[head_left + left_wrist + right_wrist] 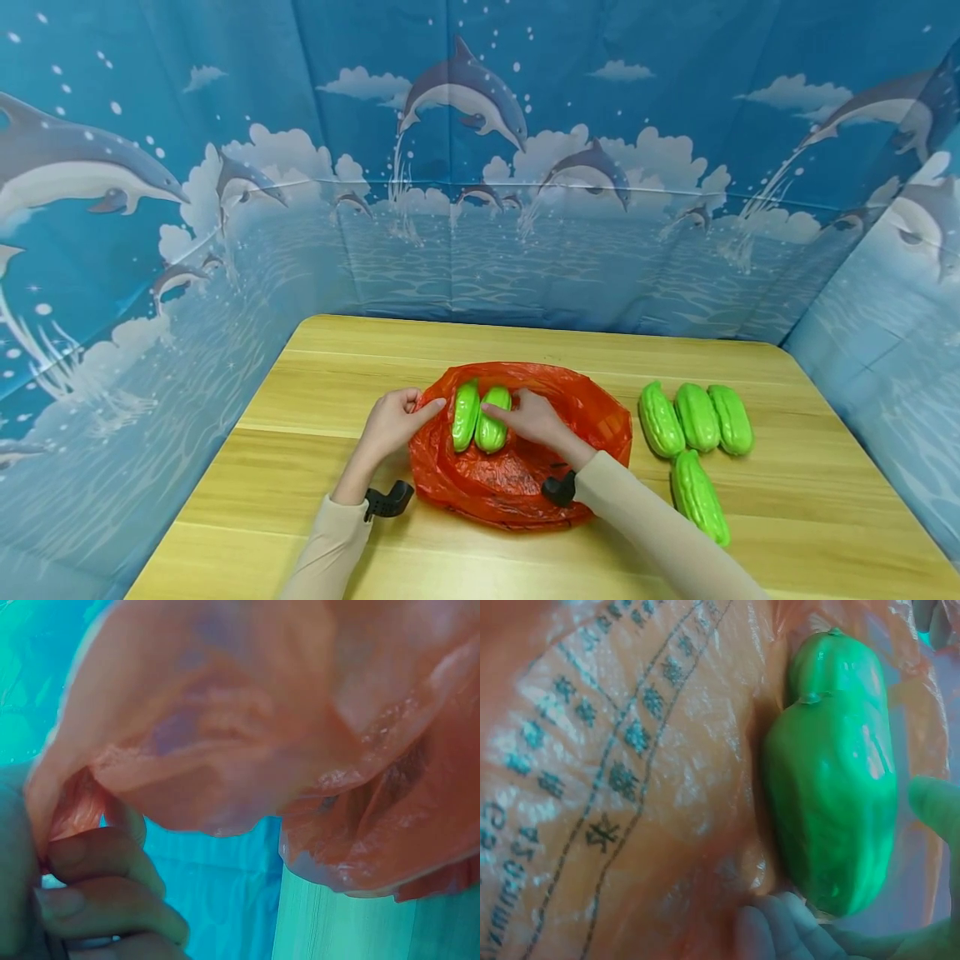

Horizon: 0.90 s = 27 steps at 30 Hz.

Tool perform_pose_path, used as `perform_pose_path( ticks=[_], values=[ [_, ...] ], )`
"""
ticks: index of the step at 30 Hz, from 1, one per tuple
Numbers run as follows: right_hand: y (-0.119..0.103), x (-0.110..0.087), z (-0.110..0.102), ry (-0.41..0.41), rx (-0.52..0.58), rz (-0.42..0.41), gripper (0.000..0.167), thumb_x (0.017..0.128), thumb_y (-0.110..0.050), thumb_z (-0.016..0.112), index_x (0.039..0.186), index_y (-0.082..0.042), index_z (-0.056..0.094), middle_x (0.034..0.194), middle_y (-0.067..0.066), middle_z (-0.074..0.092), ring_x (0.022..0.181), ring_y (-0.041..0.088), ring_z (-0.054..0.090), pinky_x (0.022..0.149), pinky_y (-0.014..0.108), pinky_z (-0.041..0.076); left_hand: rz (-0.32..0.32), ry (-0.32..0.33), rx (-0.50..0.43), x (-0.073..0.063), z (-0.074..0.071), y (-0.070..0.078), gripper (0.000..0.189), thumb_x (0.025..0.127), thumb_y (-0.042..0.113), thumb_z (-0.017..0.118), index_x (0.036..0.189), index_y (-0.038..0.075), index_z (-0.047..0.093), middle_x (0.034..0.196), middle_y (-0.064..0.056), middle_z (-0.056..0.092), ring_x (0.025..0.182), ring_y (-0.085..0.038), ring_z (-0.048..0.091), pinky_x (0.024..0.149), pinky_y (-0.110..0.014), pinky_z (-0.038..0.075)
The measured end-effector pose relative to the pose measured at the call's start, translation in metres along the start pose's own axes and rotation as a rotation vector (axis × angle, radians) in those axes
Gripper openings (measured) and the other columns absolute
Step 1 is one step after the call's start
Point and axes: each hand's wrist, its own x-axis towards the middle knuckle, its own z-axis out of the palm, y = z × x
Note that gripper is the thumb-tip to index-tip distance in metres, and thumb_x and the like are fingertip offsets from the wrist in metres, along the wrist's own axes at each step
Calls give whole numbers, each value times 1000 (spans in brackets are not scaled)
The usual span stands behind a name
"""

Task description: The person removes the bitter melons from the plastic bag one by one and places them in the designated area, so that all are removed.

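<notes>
A red plastic bag (517, 504) lies spread open on the table, its mouth facing up. My left hand (393, 423) pinches the bag's left rim between thumb and fingers; in the left wrist view the gathered film (79, 802) runs into its curled fingers (112, 904). Inside the bag, two shiny green bitter melons lie side by side, a left one (466, 417) and a right one (493, 429). My right hand (536, 417) reaches in over the right one. In the right wrist view, its thumb (937, 806) stands slightly apart from that bitter melon (832, 780), with fingers near its lower end.
To the right of the bag, three more bitter melons (698, 417) lie in a row on the wooden table (337, 367). Another one (699, 498) lies below them, nearer the front. A dolphin-print curtain (465, 250) hangs behind the table.
</notes>
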Motion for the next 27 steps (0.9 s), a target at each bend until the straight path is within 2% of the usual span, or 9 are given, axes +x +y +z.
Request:
perform_pose_path(
  ticks=[5, 17, 27],
  values=[
    [0, 0, 3, 13, 61, 2, 74, 83, -58, 63, 127, 0, 52, 110, 13, 61, 94, 25, 59, 79, 41, 48, 6, 9, 14, 0, 0, 1, 44, 86, 41, 68, 63, 11, 46, 51, 3, 33, 48, -13, 37, 53, -28, 30],
    [-2, 0, 7, -12, 131, 69, 91, 80, -60, 65, 138, 4, 37, 128, 20, 51, 114, 36, 51, 91, 49, 42, -2, -6, -14, 0, 0, 0, 43, 87, 41, 68, 64, 11, 47, 51, 2, 36, 48, -13, 41, 51, -26, 32],
    [1, 3, 16, 20, 150, 72, 93, 78, -61, 67, 135, 7, 39, 121, 20, 54, 107, 33, 55, 87, 46, 45, -5, -8, -9, -1, 1, 1, 44, 87, 44, 67, 64, 11, 47, 51, 2, 36, 48, -13, 40, 51, -27, 32]
  ],
)
